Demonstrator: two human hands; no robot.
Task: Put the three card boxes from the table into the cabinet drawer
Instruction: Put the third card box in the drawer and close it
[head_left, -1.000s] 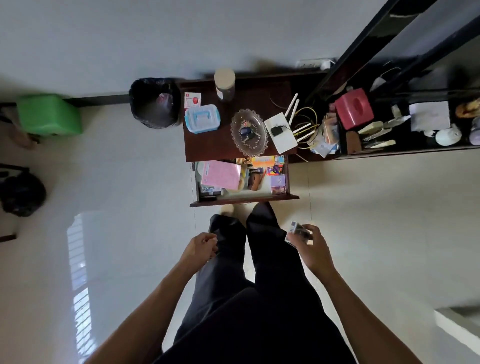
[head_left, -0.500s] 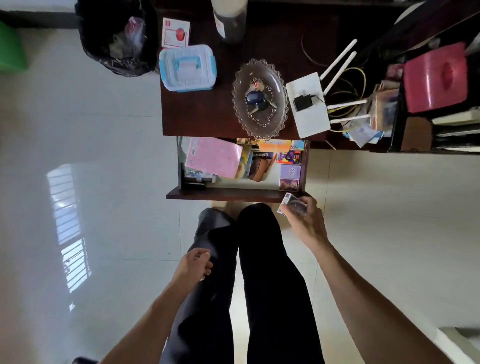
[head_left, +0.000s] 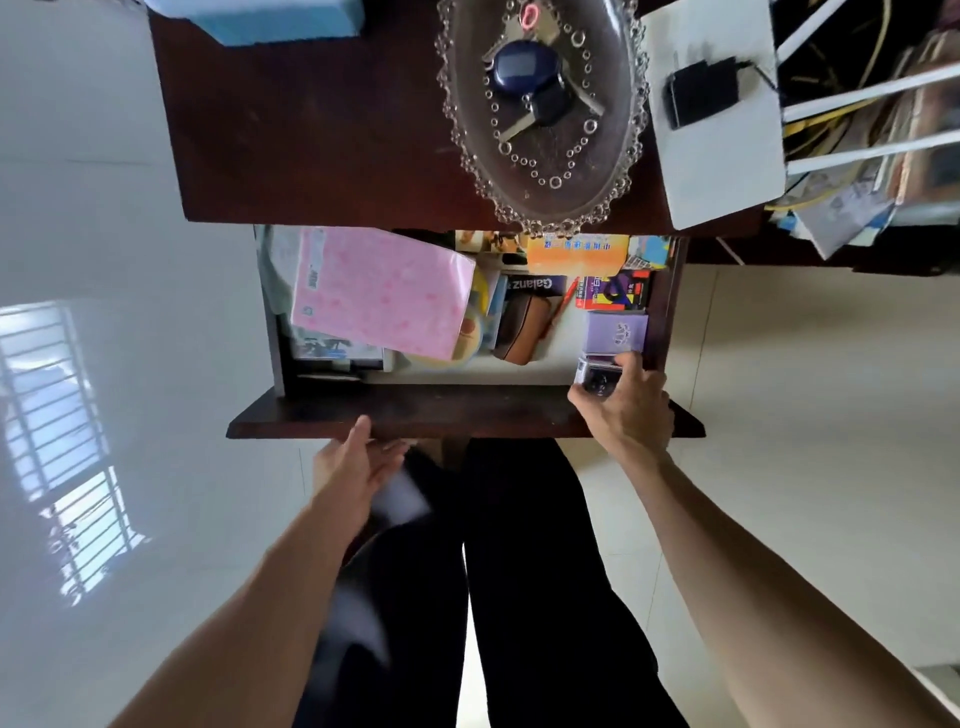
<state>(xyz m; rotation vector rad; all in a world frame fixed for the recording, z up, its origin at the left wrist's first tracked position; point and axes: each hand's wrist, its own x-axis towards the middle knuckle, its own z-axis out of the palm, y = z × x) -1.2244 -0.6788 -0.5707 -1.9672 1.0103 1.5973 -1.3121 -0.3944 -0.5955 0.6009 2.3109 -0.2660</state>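
Observation:
The cabinet drawer (head_left: 467, 410) stands pulled out below the dark wooden cabinet top (head_left: 322, 135). My right hand (head_left: 626, 410) reaches over the drawer's front edge at its right end, shut on a small card box (head_left: 597, 375) that it holds inside the drawer's front right corner. A purple card box (head_left: 617, 332) lies in the drawer just behind it, and a red and black box (head_left: 615, 292) lies behind that. My left hand (head_left: 356, 462) is open, fingers spread, just below the drawer front near its middle.
The drawer also holds a pink packet (head_left: 382, 291), a brown case (head_left: 524, 327) and an orange box (head_left: 576, 254). On the cabinet top sit a glass dish (head_left: 540, 114) with keys, a white router (head_left: 717, 145) and a blue lidded box (head_left: 270, 18). My legs stand below.
I have leaned in closer to the cabinet. My right hand carried the card box forward and down into the drawer's right corner. My left hand rose from my thigh to the drawer front and opened.

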